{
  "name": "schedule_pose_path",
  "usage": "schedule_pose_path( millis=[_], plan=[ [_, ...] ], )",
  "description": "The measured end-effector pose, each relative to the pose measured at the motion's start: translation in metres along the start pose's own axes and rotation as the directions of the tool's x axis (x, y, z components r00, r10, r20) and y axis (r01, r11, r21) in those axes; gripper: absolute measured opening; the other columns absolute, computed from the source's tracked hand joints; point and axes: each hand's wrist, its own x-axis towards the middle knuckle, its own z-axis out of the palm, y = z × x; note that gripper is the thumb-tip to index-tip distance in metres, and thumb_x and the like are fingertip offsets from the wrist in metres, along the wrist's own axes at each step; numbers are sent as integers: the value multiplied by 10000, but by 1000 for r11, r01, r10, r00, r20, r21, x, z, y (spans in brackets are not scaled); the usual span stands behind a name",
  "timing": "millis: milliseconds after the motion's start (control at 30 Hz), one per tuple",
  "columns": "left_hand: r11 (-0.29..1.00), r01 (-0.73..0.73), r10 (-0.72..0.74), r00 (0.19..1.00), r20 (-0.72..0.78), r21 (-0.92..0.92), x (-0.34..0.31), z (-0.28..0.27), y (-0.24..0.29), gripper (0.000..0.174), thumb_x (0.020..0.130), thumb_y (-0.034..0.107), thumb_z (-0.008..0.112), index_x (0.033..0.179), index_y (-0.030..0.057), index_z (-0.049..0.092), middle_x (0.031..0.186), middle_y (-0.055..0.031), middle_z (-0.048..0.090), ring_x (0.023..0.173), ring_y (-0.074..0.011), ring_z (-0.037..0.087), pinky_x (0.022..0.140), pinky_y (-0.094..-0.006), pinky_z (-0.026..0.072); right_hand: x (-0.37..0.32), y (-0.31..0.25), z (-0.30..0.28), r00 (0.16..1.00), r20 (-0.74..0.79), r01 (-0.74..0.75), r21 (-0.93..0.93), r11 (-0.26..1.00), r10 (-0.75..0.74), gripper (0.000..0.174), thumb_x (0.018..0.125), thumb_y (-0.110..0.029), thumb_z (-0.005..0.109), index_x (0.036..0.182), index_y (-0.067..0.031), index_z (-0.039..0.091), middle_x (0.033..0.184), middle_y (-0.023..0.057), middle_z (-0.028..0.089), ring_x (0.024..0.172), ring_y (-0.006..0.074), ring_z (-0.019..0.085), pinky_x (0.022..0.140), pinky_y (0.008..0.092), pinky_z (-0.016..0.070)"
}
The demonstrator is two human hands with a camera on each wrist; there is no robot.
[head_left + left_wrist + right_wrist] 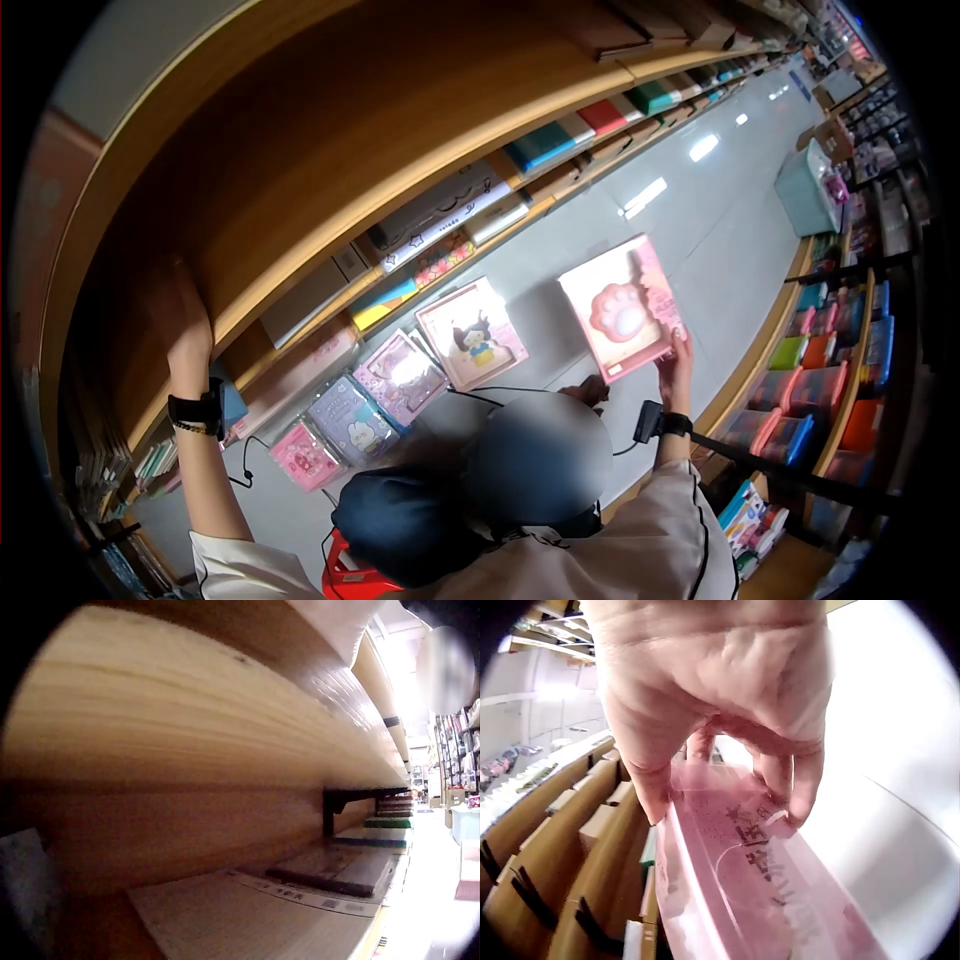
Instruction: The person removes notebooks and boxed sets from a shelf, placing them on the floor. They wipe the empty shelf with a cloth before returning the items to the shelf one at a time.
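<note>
Pink box [622, 308] with a paw shape is held above the grey floor [715, 215], gripped at one end by the fingers of the right hand [676, 372]. The left hand [187, 325] is at the front edge of the wooden shelf [290, 190], its fingers rather straight. Near this edge, a box with a doll [474, 336] lies on the floor.

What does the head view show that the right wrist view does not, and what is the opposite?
Only the head view: the left hand at a wooden shelf, the paw-shaped item in the pink box, and another box with a small figure.
Only the right wrist view: readable-size dark lettering along the box's side.
Both: the right hand gripping the pink box, and wooden shelving.
</note>
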Motion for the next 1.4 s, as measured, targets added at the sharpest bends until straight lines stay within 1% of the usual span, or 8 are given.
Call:
schedule_pose_path(
  millis=[167,300,467,800,833,933,1233,1400],
  plan=[
    [820,-288,348,937,-30,495,-2,5,4,347,870,120,397,1201,24,434,1177,-214,449,1051,-352,444,896,-426,367,-14,-89,51,983,172,33,199,979,-68,451,883,-305,463,1254,-68,367,1225,73,463,1060,169,497,852,321,438],
    [925,-198,258,954,-153,325,1,3,13,334,885,148,381,1190,28,445,1157,-216,463,1023,-360,466,860,-421,390,-19,-149,123,905,375,78,319,944,-202,436,903,-278,428,1252,-26,363,1250,90,448,1102,183,474,912,324,407],
    [989,-67,32,967,253,133,0,-20,32,348,903,197,335,1192,42,455,1182,-224,452,1056,-373,450,926,-468,319,-2,-188,208,859,491,68,167,984,-143,446,872,-322,475,1227,-60,402,1169,123,508,997,205,550,778,341,496],
    [989,-118,130,982,-140,94,-5,14,19,410,892,285,348,1158,-8,456,1132,-255,467,1015,-409,448,927,-458,320,22,-211,301,819,573,156,-172,973,-30,537,789,-433,575,1194,-116,418,1012,147,509,870,256,560,803,351,455],
    [990,-107,119,983,-139,91,-5,14,19,410,892,285,348,1158,-8,456,1132,-255,467,1015,-409,448,927,-458,320,8,-206,304,883,406,378,-318,869,-235,783,765,-490,577,1308,-23,258,1267,228,341,1118,346,417,916,404,357],
    [998,-25,26,1000,18,-54,-4,-3,28,377,822,95,408,1187,4,437,1171,-276,425,1069,-400,430,912,-496,334,-13,-192,308,194,656,936,-346,-63,-730,882,688,-434,678,1332,-42,220,1358,283,134,1244,401,221,990,474,227],
    [977,-176,178,984,-7,119,-9,4,24,362,909,229,307,1220,101,442,1230,-238,388,1127,-436,338,968,-504,251,15,-152,364,156,750,831,-451,-326,-642,596,655,-316,674,1057,39,414,1117,269,372,1080,483,290,925,558,240],
    [957,-21,40,997,59,-289,-6,-12,30,363,913,223,310,1227,92,437,1253,-228,381,1145,-413,344,987,-489,231,59,-164,385,41,770,885,-323,-334,-636,591,623,-322,677,1049,3,427,1080,256,407,1075,470,309,890,571,265]
  ],
)
